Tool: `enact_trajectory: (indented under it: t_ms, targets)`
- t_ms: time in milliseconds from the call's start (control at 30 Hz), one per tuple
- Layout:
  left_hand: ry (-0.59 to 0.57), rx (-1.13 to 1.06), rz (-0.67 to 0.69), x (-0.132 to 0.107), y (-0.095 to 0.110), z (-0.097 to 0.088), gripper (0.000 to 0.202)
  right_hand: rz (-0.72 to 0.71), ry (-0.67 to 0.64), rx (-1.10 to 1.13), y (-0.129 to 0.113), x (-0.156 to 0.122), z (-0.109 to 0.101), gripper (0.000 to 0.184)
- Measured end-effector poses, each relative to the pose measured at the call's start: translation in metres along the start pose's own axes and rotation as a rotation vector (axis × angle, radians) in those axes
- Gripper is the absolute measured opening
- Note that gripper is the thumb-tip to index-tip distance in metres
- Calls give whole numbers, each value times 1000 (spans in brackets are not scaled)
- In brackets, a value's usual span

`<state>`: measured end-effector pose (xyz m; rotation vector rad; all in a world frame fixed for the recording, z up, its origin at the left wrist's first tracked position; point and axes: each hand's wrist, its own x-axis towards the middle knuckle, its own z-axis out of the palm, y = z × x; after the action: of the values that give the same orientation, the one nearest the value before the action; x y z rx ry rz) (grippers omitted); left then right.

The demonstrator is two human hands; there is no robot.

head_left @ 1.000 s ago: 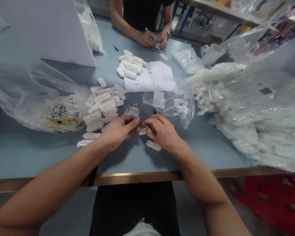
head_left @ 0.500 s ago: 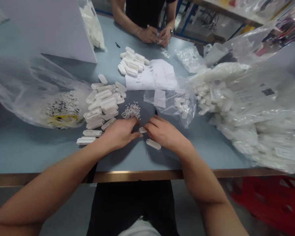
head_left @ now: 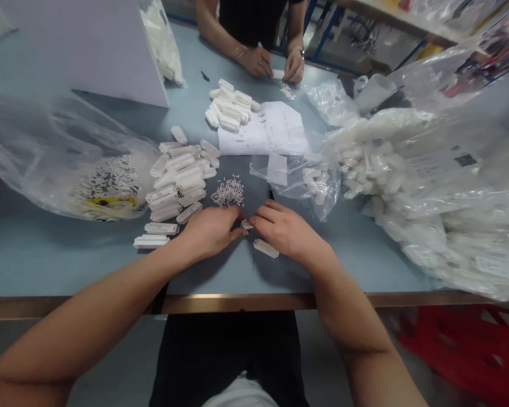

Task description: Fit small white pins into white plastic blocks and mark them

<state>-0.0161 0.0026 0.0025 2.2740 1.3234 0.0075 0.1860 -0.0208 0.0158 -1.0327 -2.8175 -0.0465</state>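
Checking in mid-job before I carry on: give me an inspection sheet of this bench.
Surface: blue-grey tabletop with a metal front edge.
Job's things: small white piece between the left hand and right hand; white connector housing beside the right hand; pile of housings; heap of tiny white pins.
Clutter: printed paper; clear plastic bag; large bag of white parts.
Grippers: bare hands; fingertips beside the piece, grip unclear.
Cables: nothing seen.
Surroundings: co-worker's hands across the table; white panel; red plastic object below right.
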Motion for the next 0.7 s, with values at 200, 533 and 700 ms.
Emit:
enact_trajectory:
  t_ms: [200,533,700]
  targets:
    - [-13,27,8,0,0,0,34,36,24,-18,2,-6,-10,21]
    - [-13,51,7,0,0,1,33,82,25,29,2,-6,-4,19]
    - [105,-141,-23,-1,-5,-10,36,286,226,68,12,-7,-2,29]
